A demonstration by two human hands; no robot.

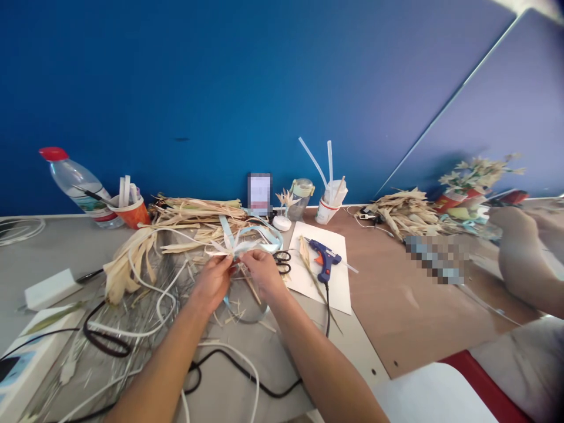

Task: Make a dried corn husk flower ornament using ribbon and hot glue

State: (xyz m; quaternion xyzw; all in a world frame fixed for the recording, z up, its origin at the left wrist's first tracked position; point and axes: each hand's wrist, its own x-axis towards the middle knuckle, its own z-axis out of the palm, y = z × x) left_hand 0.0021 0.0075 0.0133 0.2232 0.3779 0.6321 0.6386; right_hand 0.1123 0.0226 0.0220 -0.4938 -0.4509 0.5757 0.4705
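Observation:
A pale flower of pointed corn-husk petals (232, 244) is held up between my two hands, with its petals fanned out above my fingers. My left hand (214, 282) pinches its base from the left. From the right, the fingers of my right hand (263, 271) close on the same base, almost touching the left fingertips. A light blue ribbon (274, 236) curls behind the flower. Black-handled scissors (283, 262) lie just right of my right hand, partly covered by it. Farther right, a blue glue gun (325, 258) rests on a white sheet (339, 294).
Dried corn husks (198, 208) are heaped along the wall. White cable (165, 305) and thin wires cover the left side. A bottle (81, 185), an orange cup (132, 212), a phone (259, 194) and a straw cup (328, 208) stand behind. At right is another person's arm (526, 264).

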